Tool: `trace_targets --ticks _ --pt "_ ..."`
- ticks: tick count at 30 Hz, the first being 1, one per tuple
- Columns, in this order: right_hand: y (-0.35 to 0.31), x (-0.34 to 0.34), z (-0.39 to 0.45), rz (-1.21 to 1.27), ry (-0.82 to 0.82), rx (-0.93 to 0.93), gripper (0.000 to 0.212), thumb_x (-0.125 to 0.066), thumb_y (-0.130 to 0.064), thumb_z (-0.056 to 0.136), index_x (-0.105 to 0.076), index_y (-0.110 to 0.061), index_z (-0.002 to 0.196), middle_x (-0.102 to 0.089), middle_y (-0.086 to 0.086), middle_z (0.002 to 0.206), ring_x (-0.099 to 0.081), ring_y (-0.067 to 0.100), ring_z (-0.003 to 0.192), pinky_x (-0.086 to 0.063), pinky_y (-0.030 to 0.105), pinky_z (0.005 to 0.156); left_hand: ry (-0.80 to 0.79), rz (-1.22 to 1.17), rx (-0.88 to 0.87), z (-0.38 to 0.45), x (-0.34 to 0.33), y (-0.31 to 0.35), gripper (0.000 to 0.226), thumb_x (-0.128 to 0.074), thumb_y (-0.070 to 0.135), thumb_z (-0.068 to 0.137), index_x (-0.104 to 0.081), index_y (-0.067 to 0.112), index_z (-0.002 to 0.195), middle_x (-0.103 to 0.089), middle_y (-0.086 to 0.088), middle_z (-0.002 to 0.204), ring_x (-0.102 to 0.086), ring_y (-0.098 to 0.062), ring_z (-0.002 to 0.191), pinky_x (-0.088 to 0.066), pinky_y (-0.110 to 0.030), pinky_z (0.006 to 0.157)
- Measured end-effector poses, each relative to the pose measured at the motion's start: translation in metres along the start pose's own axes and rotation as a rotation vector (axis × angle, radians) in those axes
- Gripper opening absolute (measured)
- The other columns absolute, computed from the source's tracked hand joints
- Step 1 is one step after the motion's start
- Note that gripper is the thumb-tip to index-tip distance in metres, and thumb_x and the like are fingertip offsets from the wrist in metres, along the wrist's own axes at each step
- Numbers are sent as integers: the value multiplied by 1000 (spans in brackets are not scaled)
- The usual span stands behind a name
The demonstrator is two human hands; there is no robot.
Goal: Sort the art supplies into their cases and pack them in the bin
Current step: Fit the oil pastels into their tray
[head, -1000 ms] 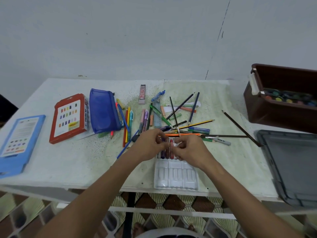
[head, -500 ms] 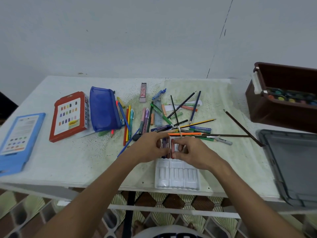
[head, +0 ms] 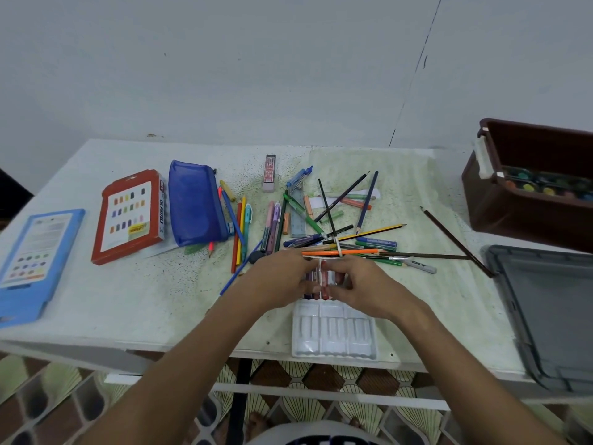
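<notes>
Nearest to me, at the front edge of the table (head: 128, 303), lies the white plastic tray (head: 333, 332) with its moulded slots; the near slots hold nothing. Over the far end of this tray both my hands work together. My left hand (head: 279, 281) has the fingers curled and pinches the dark crayons (head: 324, 281) that lie in the far slots, and my right hand (head: 362, 287) is curled on the same crayons from the other side, so both hands grasp them.

Just behind my hands is the loose heap of pencils and pens (head: 321, 226), with an orange pencil (head: 340, 252) lying across, almost touching my knuckles. A long brown pencil (head: 455, 240) lies apart, toward the right.

To the left rest the blue zip pouch (head: 195, 203), then the red oil pastel box (head: 130, 216), then the light blue case (head: 29, 261) at the table's edge.

On the right I see the grey lid (head: 552, 316) near me, and beyond it the brown bin (head: 526, 194), with a paint palette (head: 545, 184) inside.
</notes>
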State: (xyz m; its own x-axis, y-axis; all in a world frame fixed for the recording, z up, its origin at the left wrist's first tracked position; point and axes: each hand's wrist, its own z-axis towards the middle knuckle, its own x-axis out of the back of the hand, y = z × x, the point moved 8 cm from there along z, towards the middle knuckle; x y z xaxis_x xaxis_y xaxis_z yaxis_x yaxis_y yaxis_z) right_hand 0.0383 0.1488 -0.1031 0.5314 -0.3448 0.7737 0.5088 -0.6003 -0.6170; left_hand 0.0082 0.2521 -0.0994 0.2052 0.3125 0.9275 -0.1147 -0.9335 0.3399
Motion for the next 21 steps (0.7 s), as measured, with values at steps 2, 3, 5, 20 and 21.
trace_targets --ticks 2,3,5,20,21 --pt "-1 -1 1 6 11 4 28 -67 -14 87 -68 -20 115 -55 6 85 -50 16 68 -42 27 62 11 18 9 1 -1 -1 32 -55 39 92 -57 29 123 -55 2 104 -53 -17 99 -49 -37 80" --pt "-1 -1 2 10 13 4 30 -67 -14 87 -68 -21 116 -55 6 85 -49 15 68 -41 25 61 22 0 6 1 -2 -2 32 -55 38 92 -57 30 123 -52 3 102 -52 -16 98 -48 -34 79" --pt "0 -2 3 6 12 5 30 -68 -17 87 -68 -21 116 -54 4 85 -48 14 68 -39 21 59 35 -53 1 -1 -3 -3 36 -54 37 93 -54 32 129 -43 7 98 -50 -15 98 -40 -28 77" --pt "1 3 8 9 -28 -24 25 -68 -21 86 -70 -19 111 -60 1 80 -54 12 65 -45 26 60 102 -249 66 -13 7 -17 42 -58 39 93 -52 30 133 -57 -2 88 -53 -16 79 -45 -30 70" --pt "0 6 11 26 -15 -28 24 -68 -21 86 -71 -20 110 -61 0 80 -53 10 63 -45 24 59 133 -247 89 -14 13 -24 43 -58 39 93 -53 27 134 -58 -1 85 -53 -14 76 -45 -28 67"
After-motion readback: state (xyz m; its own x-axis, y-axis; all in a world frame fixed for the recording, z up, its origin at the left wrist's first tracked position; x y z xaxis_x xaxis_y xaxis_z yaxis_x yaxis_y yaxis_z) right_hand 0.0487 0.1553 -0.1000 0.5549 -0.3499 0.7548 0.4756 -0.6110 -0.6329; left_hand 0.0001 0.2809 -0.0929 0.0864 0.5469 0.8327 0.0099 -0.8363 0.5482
